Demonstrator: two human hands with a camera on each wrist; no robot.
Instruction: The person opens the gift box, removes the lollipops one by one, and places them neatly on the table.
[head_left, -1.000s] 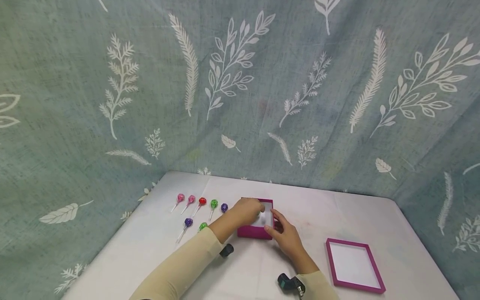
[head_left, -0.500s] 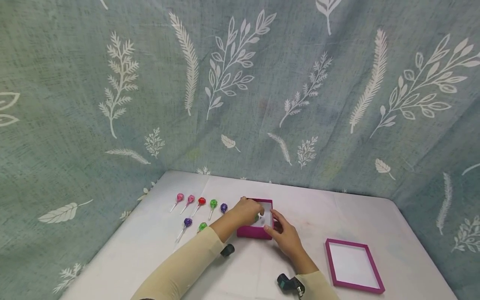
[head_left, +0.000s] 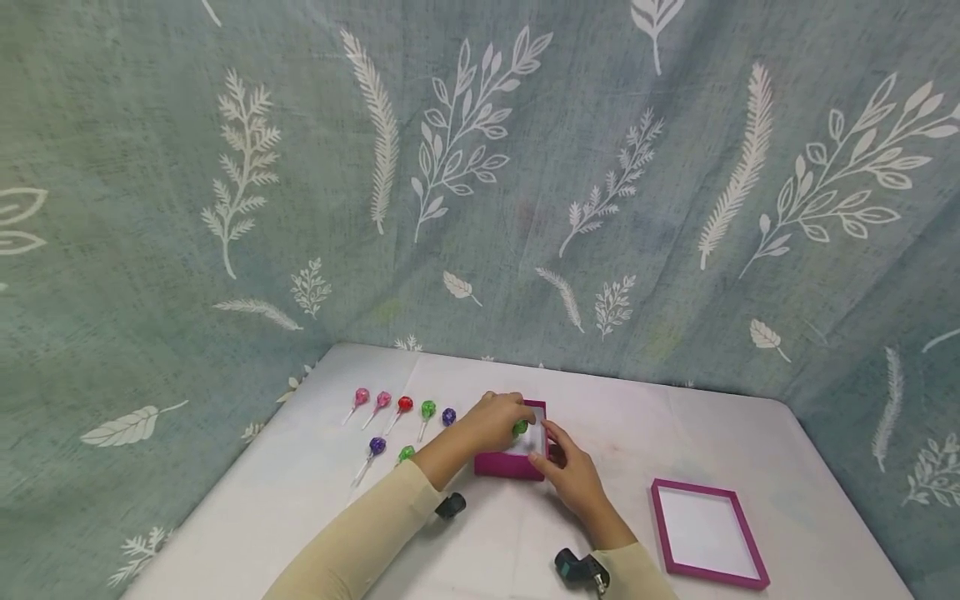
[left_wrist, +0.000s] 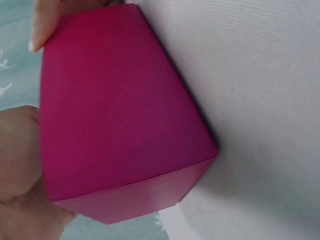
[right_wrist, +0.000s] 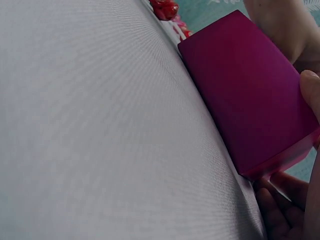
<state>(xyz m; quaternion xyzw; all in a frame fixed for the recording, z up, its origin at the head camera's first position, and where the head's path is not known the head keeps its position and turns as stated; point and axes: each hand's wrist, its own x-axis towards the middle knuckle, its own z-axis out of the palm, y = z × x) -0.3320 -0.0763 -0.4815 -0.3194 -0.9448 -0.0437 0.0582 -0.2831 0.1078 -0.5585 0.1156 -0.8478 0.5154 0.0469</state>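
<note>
A magenta box with a white inside stands without its lid on the table in the head view. My left hand reaches over its left side and pinches a green lollipop above the opening; the stick is hidden. At the box's right wall is my right hand, thumb at the front corner and fingers along the side, holding it. The left wrist view shows the box's front with the left hand over its rim. In the right wrist view, the right thumb lies against the box.
Left of the box lie several lollipops: pink, red, green and purple. The magenta box lid rests inside up at the right. A patterned cloth hangs behind the white table.
My left hand has shifted slightly over the box, and the green lollipop head now shows more clearly beneath its fingers. The right hand and the box have stayed in place.
</note>
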